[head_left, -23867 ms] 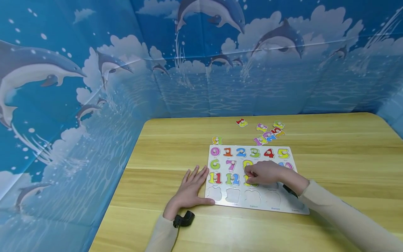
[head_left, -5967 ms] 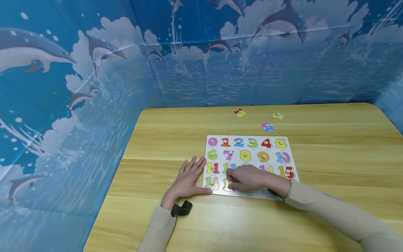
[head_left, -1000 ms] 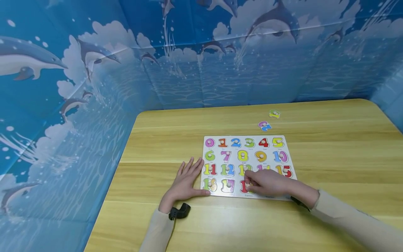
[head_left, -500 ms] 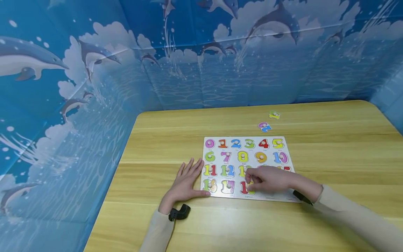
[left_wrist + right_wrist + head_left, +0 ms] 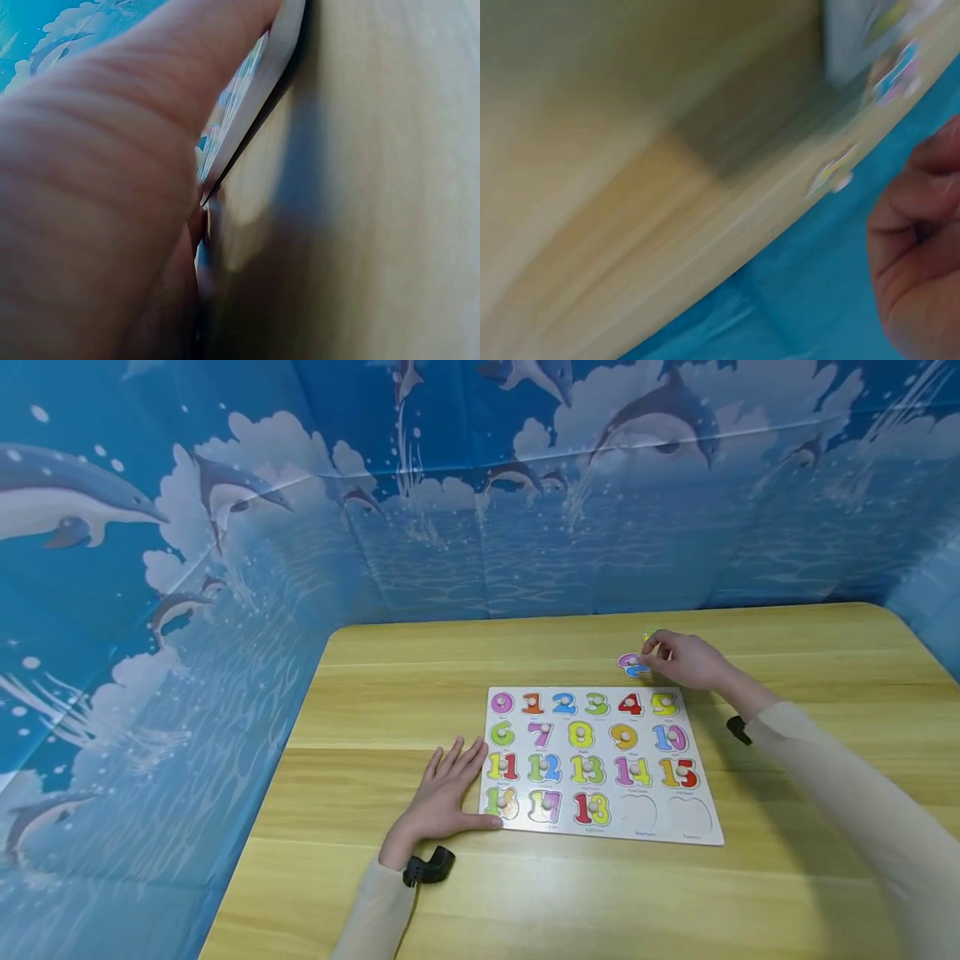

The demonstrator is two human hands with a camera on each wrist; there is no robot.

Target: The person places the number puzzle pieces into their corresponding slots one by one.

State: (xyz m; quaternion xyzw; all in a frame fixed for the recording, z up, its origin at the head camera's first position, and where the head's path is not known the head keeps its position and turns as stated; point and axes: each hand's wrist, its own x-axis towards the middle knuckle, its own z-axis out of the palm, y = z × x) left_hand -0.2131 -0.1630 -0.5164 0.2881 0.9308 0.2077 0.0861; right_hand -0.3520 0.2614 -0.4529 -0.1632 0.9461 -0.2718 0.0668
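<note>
A white number puzzle board (image 5: 663,798) lies on the table, its knobbed number pieces seated in rows; two bare recesses show at the bottom right. My left hand (image 5: 438,802) rests with fingers spread along the board's left edge, thumb on its near left corner. In the left wrist view the thumb (image 5: 97,187) lies against the board's edge (image 5: 259,94). Beyond the board, my right hand (image 5: 688,662) hovers beside a purple-and-blue number piece (image 5: 627,661), fingers loosely bent and holding nothing. Behind its fingers a green-and-yellow number piece (image 5: 650,632) is partly hidden.
The wooden table (image 5: 375,693) ends at the back against a blue dolphin-print curtain (image 5: 525,560), which also runs along the left side. A black wrist camera (image 5: 429,866) sits on the left wrist, another (image 5: 738,730) on the right.
My right hand has let go of the red-and-yellow 18 piece, now seated in the bottom row, and moved away to the loose pieces behind the board. The left hand has stayed put.
</note>
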